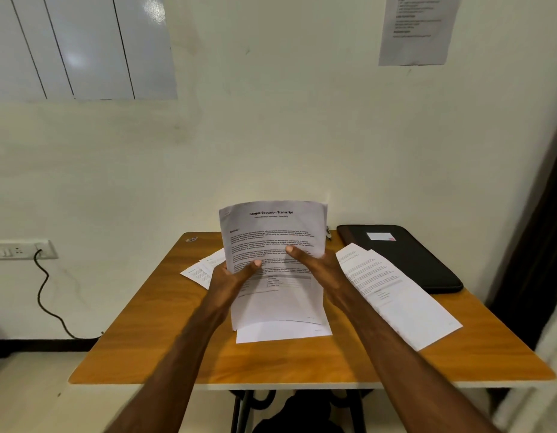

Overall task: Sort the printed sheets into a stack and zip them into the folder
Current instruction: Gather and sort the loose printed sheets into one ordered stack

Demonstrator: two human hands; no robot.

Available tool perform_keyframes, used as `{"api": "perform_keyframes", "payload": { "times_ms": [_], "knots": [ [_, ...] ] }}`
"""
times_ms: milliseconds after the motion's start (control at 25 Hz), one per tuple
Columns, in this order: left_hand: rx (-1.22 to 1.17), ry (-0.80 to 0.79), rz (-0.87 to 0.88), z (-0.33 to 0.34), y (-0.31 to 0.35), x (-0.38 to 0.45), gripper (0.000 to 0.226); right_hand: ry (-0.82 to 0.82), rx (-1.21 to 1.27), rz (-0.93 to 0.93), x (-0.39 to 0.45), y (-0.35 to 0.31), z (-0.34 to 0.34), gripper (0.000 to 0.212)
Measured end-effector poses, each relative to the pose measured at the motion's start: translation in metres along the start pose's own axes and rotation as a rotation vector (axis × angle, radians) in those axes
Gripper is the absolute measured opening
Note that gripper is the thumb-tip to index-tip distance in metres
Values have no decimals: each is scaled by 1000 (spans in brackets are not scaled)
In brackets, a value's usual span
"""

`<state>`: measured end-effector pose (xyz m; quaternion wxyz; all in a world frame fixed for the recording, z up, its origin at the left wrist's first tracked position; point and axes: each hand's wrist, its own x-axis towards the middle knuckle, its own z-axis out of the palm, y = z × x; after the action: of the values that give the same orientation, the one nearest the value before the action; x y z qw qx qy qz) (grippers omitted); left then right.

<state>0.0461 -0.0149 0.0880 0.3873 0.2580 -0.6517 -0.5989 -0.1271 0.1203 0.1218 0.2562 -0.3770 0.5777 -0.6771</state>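
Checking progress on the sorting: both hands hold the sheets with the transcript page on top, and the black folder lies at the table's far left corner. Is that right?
Not quite. The head view shows the black folder at the table's far right corner, not the left. The rest stands: the left hand and right hand hold the sheets with the transcript page on top.

Dim, warmish indoor light, slightly underexposed. Glare spots on whiteboard top left. Wide-angle bend at edges: desk rim curves, right side smeared, blurry. Wall notice text out of focus; centre fairly sharp.
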Motion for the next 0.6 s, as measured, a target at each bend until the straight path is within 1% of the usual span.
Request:
{"api": "perform_keyframes", "payload": {
  "times_ms": [80, 120, 200, 240, 280, 360, 400, 480, 520, 560, 600],
  "knots": [
    [-8, 10, -12, 2, -6, -3, 27, -4, -41, 14, -4, -2, 2, 22],
    [-10, 10, -12, 2, -7, -3, 21, -24, -48, 24, -5, -4, 2, 26],
    [-15, 10, -4, -3, -3, -2, 20, -49, 18, 52, -2, -9, -1, 35],
    [-20, 10, 7, -7, 1, -1, 22, -32, 70, 71, 1, -11, -6, 33],
    [-19, 7, 27, -14, 5, 2, 24, 3, 111, 96, 5, -10, -13, 37],
    [-19, 12, 63, -32, 11, 7, 27, 145, 95, 156, 15, 4, -30, 57],
    [-16, 33, 71, -43, 15, 10, 29, 256, 23, 189, 19, 16, -39, 56],
    [8, 85, 77, -65, 18, 16, 32, 463, -155, 205, 20, 44, -58, 32],
    [21, 110, 75, -77, 19, 19, 33, 519, -228, 210, 19, 55, -68, 22],
    [28, 133, 69, -87, 19, 23, 33, 535, -299, 218, 16, 63, -75, 18],
    [28, 153, 63, -97, 18, 26, 30, 515, -379, 235, 15, 71, -80, 21]
  ]
}}
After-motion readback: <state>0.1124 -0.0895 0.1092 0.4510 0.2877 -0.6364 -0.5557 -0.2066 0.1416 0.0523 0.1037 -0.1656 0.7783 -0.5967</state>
